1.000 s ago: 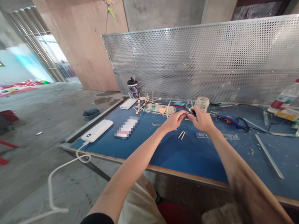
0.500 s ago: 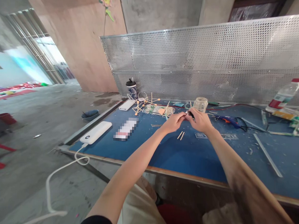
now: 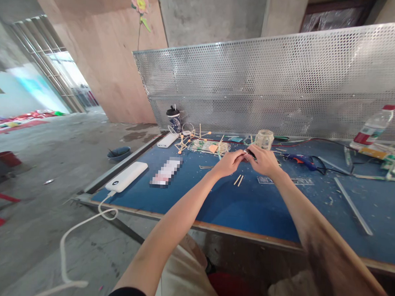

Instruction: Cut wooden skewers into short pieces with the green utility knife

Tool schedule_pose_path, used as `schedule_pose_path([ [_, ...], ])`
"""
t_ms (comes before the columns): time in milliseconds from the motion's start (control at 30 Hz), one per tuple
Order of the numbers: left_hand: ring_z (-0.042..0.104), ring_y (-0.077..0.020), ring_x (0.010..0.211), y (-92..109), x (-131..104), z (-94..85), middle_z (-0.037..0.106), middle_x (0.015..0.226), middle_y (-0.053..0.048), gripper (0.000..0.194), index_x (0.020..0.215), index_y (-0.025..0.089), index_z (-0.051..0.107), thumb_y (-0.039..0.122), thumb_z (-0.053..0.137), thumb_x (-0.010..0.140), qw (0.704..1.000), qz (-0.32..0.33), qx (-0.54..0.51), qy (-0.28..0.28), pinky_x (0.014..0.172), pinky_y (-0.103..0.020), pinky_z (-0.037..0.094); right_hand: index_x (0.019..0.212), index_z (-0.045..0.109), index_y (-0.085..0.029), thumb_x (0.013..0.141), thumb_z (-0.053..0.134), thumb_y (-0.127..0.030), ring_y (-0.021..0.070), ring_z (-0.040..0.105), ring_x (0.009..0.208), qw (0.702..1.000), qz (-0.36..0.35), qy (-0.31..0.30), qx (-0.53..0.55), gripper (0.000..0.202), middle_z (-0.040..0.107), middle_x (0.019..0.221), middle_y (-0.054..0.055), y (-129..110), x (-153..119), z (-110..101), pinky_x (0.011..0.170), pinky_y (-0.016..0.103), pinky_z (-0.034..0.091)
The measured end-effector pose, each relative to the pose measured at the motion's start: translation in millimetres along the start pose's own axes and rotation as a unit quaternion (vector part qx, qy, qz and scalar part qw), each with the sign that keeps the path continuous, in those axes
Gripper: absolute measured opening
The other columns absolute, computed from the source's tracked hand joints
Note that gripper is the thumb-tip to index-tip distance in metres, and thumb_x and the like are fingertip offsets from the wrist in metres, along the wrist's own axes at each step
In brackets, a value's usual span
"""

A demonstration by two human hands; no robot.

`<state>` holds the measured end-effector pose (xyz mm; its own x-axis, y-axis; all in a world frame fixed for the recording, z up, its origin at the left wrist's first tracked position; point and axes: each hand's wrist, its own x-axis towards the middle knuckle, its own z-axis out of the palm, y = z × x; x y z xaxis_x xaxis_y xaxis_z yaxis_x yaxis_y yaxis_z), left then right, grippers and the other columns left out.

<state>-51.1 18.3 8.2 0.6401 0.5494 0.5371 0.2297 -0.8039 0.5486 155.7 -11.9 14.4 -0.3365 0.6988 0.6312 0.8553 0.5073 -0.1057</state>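
Far left there's a white power bank (image 3: pixel 126 176) near the table's (image 3: pixel 210 206) corner, probably so its cable (image 3: pixel 63 247) can drop straight off the edge. Next along is a phone (image 3: pixel 166 172) lying flat, screen blurred out. Behind them are a smaller white box (image 3: pixel 167 140) and a lidded cup (image 3: pixel 174 121), likely pushed back to keep the front free. Ball-tipped sticks (image 3: pixel 181 148) joined into a frame sit beside a clear plastic packet (image 3: pixel 197 145).

Middle: the left hand (image 3: pixel 229 163) has its fingertips drawn in narrow; can't tell what's between them. Two short sticks (image 3: pixel 238 180) lie just below, within easy reach I'd say. The right hand (image 3: pixel 264 160) has its fingers curled around a small dark tool (image 3: pixel 251 154), shiny end towards the left fingertips. So the tool's up between the hands, both meeting there, which looks like a way to steady it.

Behind the right hand is a clear jar (image 3: pixel 264 137), then a blue glue gun (image 3: pixel 301 161), cord trailing right, and a red-capped bottle (image 3: pixel 374 126) at the back.
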Motion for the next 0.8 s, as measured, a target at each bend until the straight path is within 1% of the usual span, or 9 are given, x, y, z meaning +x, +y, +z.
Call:
schedule_pose_path([
  [100,0.067,-0.0169,0.095,-2.9,0.5,0.7,0.068,0.110,-0.007,0.033,0.118,0.015,0.064,0.042,0.059,0.100,1.000,-0.009,0.002,0.005,0.086,-0.038,0.059,0.108,0.063,-0.017,0.100,0.054,-0.049,0.0151,0.062,0.082,1.000,0.005,-0.002,-0.003,0.034,0.066,0.099,0.003,-1.4,0.1,2.4,0.076,0.034,0.053],
  [200,0.067,-0.0167,0.094,-4.8,1.3,0.4,0.068,0.110,-0.007,0.033,0.117,0.015,0.064,0.043,0.059,0.100,1.000,-0.016,0.005,0.020,0.085,-0.038,0.059,0.106,0.063,-0.017,0.100,0.054,-0.050,0.0146,0.061,0.080,1.000,0.014,0.002,-0.003,0.034,0.065,0.097,0.003,-2.9,0.4,3.9,0.075,0.034,0.053],
  [267,0.067,-0.0170,0.095,-4.5,1.7,-0.7,0.068,0.110,-0.007,0.034,0.119,0.015,0.063,0.043,0.058,0.100,0.999,-0.015,0.003,0.031,0.086,-0.038,0.059,0.104,0.062,-0.018,0.101,0.050,-0.053,0.0152,0.060,0.077,1.000,0.026,0.012,-0.002,0.037,0.065,0.092,0.003,-3.0,0.5,3.9,0.070,0.032,0.049],
  [367,0.067,-0.0161,0.091,-2.0,1.6,-2.3,0.069,0.105,-0.006,0.036,0.119,0.015,0.063,0.046,0.054,0.102,0.999,-0.009,0.000,0.040,0.085,-0.038,0.059,0.098,0.058,-0.021,0.100,0.042,-0.059,0.0197,0.059,0.075,0.999,0.046,0.029,0.000,0.042,0.065,0.085,0.005,-1.6,0.2,2.6,0.061,0.030,0.037],
  [467,0.067,-0.0148,0.085,1.0,1.0,-2.0,0.070,0.099,-0.005,0.037,0.118,0.015,0.064,0.046,0.050,0.104,0.999,-0.001,0.005,0.037,0.082,-0.035,0.058,0.096,0.055,-0.023,0.098,0.039,-0.064,0.0230,0.060,0.075,0.998,0.053,0.033,0.004,0.044,0.066,0.086,0.007,-0.3,-0.3,0.9,0.059,0.031,0.029],
  [600,0.067,-0.0144,0.081,3.2,0.4,1.0,0.073,0.097,-0.006,0.035,0.119,0.017,0.064,0.043,0.045,0.105,0.999,0.006,0.013,0.040,0.080,-0.030,0.055,0.098,0.054,-0.023,0.098,0.038,-0.063,0.0238,0.061,0.077,0.999,0.045,0.027,0.010,0.043,0.068,0.089,0.007,-0.7,-0.3,-0.6,0.060,0.030,0.029],
  [733,0.069,-0.0160,0.090,4.0,0.2,2.6,0.074,0.105,-0.007,0.034,0.121,0.019,0.064,0.043,0.045,0.105,0.999,0.011,0.011,0.052,0.084,-0.029,0.056,0.102,0.056,-0.022,0.100,0.036,-0.059,0.0248,0.062,0.080,0.999,0.041,0.023,0.013,0.042,0.070,0.094,0.009,-1.8,0.1,-1.7,0.060,0.031,0.029],
  [800,0.069,-0.0156,0.090,3.9,0.1,2.4,0.074,0.105,-0.007,0.034,0.121,0.019,0.064,0.043,0.047,0.105,0.998,0.012,0.012,0.059,0.085,-0.030,0.056,0.103,0.056,-0.022,0.101,0.035,-0.058,0.0249,0.063,0.081,0.999,0.040,0.021,0.011,0.042,0.070,0.095,0.009,-2.1,0.1,-2.0,0.060,0.031,0.029],
])
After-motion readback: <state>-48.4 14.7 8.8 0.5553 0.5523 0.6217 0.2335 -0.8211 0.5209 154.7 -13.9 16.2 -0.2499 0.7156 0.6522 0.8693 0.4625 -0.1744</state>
